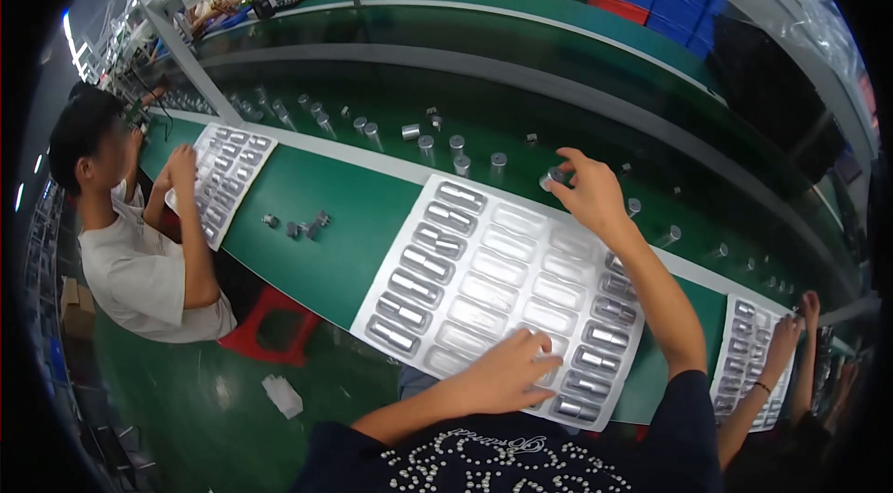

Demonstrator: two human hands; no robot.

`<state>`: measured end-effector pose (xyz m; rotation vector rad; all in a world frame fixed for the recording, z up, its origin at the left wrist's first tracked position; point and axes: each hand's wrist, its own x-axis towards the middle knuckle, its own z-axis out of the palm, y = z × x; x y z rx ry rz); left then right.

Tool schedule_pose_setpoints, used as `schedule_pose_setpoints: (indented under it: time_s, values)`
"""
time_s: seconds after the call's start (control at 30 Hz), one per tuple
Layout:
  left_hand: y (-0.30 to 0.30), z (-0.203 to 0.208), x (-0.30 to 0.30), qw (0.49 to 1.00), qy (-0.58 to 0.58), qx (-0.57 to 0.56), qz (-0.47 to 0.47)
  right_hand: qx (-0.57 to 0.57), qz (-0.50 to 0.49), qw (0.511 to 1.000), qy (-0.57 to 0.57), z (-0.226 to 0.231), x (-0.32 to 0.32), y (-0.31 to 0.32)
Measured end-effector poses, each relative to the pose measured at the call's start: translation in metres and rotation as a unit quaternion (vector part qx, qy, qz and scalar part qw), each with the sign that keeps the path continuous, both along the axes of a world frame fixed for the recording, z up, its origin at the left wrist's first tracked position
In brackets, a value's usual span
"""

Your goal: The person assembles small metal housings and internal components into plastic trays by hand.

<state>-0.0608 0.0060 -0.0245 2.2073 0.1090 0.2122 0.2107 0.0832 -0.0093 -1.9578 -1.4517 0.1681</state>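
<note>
Head view: right hand (593, 193) grasps a silver cylinder (551, 180) just beyond the far edge of the white tray (496, 268). Left hand (510, 370), fingers loosely curled with nothing visible in it, is over the tray's near pockets; contact cannot be told. Pale lettering marks the dark shirt (672, 433). Two middle columns show unfilled pockets. Left of the tray, green table (312, 177) lies open around small dark parts (314, 226).

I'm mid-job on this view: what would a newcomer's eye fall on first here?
The big white tray in the middle catches the eye first, with shiny metal cylinders along its left and right sides. Beyond its far edge, the right hand grips another cylinder, while the left hand is over the tray's near part. At lower left, a red stool stands out.
</note>
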Motion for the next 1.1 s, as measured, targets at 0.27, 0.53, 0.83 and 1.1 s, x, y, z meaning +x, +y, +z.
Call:
schedule_pose_setpoints:
  time_s: [0.27,0.53,0.83,1.1]
  values:
    - [-0.005,-0.025,0.003,0.996,0.045,0.040,-0.061,-0.121,0.105,0.981,-0.107,-0.032,-0.004,0.058]
    - [0.005,-0.021,-0.009,0.991,0.012,-0.003,-0.133,-0.020,0.185,0.976,-0.114,-0.076,0.078,0.135]
    - [-0.005,-0.019,-0.012,0.987,0.001,0.050,-0.155,0.193,0.036,0.818,0.541,-0.053,0.054,0.086]
    - [0.022,-0.016,0.002,0.861,-0.067,-0.492,0.115,0.149,0.057,0.544,0.824,0.001,0.037,-0.069]
